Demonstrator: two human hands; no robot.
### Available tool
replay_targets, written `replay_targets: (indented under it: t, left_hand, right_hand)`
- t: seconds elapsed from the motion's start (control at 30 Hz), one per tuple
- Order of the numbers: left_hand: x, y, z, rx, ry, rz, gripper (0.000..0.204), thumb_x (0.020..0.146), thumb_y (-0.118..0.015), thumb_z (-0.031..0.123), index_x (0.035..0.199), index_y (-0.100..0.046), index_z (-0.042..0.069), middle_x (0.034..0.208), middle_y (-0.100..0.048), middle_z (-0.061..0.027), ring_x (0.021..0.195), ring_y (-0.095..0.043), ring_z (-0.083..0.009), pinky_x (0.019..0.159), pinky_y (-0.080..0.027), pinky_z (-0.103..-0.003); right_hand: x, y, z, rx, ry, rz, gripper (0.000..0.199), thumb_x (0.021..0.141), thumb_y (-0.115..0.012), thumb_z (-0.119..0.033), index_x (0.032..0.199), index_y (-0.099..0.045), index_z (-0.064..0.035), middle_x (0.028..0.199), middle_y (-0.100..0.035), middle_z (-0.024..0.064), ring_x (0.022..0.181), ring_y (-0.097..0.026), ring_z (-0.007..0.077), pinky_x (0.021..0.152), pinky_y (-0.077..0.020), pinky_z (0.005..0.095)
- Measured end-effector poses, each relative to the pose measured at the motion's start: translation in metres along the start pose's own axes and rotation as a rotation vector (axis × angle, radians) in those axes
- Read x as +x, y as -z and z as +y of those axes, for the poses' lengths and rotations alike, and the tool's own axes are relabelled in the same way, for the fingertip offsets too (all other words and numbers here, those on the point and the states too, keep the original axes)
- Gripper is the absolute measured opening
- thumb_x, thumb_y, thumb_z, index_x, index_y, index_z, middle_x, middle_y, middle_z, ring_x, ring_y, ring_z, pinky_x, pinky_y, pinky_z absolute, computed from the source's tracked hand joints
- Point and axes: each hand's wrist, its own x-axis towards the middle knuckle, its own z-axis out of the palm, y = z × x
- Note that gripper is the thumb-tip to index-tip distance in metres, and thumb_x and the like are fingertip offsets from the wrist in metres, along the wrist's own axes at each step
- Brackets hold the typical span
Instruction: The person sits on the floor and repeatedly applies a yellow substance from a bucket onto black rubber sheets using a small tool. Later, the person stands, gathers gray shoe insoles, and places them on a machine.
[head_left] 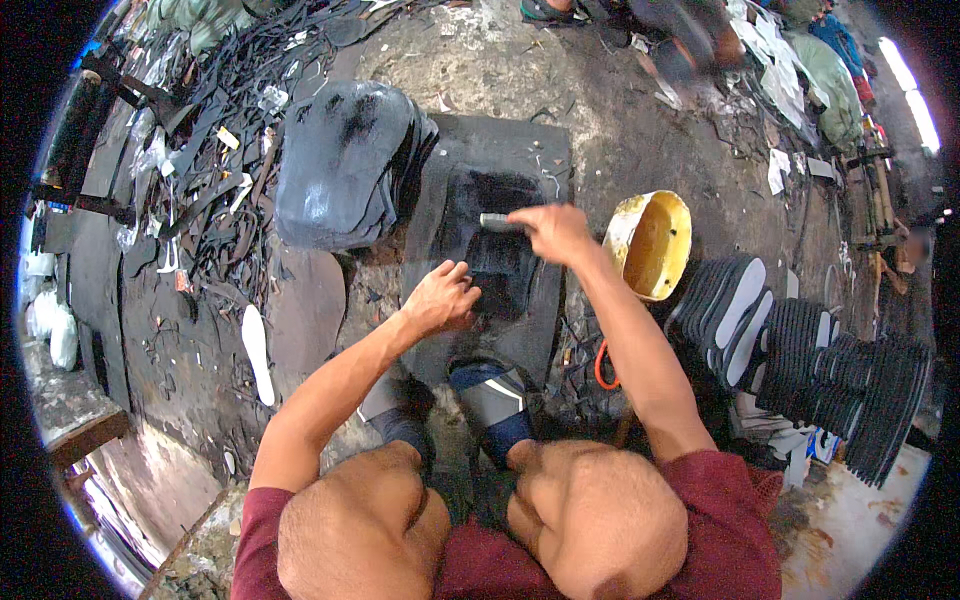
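A dark, shiny-wet black sheet lies on a larger grey-black mat between my feet and the far floor. My right hand is closed round a short, flat, light-grey tool, whose exact kind I cannot make out; it is over the sheet's upper part. Beside the sheet's left edge, my left hand has its fingers curled in, and what they pinch, if anything, is hidden. Right of my right hand stands a yellow tub, tilted, with a yellowish residue inside.
A stack of black sheets lies left of the mat. Rows of black soles, some with white faces, stand at the right. One white insole lies at left. Dark scraps pile up at the far left. A blurred person's limb shows at the top.
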Motion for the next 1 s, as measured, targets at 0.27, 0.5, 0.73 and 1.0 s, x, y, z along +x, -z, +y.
replay_targets:
  t: [0.27, 0.5, 0.73, 1.0]
  left_hand:
    - [-0.003, -0.006, 0.004, -0.089, 0.05, 0.102, 0.027, 0.086, -0.063, 0.024, 0.108, -0.067, 0.01, 0.103, -0.069, -0.0094, 0.107, -0.057, -0.0324, 0.091, -0.046, -0.049]
    - [0.074, 0.114, -0.073, 0.095, 0.409, 0.54, 0.015, 0.094, -0.062, 0.017, 0.106, -0.062, 0.008, 0.132, -0.059, -0.0126, 0.111, -0.053, -0.0353, 0.09, -0.044, -0.05]
    - [0.036, 0.301, -0.097, 0.55, 0.239, 0.755, 0.025, 0.085, -0.074, 0.014, 0.108, -0.065, 0.017, 0.152, -0.052, -0.0008, 0.133, -0.047, -0.0308, 0.106, -0.037, -0.046]
    - [-0.127, 0.152, -0.11, 0.465, 0.61, 0.448, 0.021, 0.084, -0.077, 0.018, 0.102, -0.066, 0.017, 0.15, -0.052, -0.0007, 0.133, -0.046, -0.0318, 0.103, -0.036, -0.048]
  right_hand:
    - [-0.082, -0.003, -0.012, 0.362, -0.093, 0.086, 0.04, 0.087, -0.069, -0.016, 0.127, -0.069, -0.0198, 0.117, -0.074, 0.0099, 0.101, -0.072, 0.0326, 0.084, -0.0558, 0.0438]
    - [-0.124, 0.121, -0.005, 0.764, -0.308, 0.96, 0.046, 0.088, -0.08, -0.037, 0.11, -0.069, 0.002, 0.104, -0.075, 0.0144, 0.094, -0.069, 0.0264, 0.089, -0.0513, 0.0384]
    - [-0.144, 0.123, -0.004, 0.921, -0.233, 1.183, 0.034, 0.089, -0.079, -0.019, 0.113, -0.068, 0.0025, 0.107, -0.073, 0.0099, 0.095, -0.066, 0.0199, 0.091, -0.0493, 0.0352]
    - [-0.153, 0.11, 0.006, 0.861, -0.3, 1.136, 0.032, 0.09, -0.079, -0.017, 0.112, -0.068, 0.0029, 0.108, -0.073, 0.0105, 0.096, -0.066, 0.0203, 0.091, -0.0499, 0.0359]
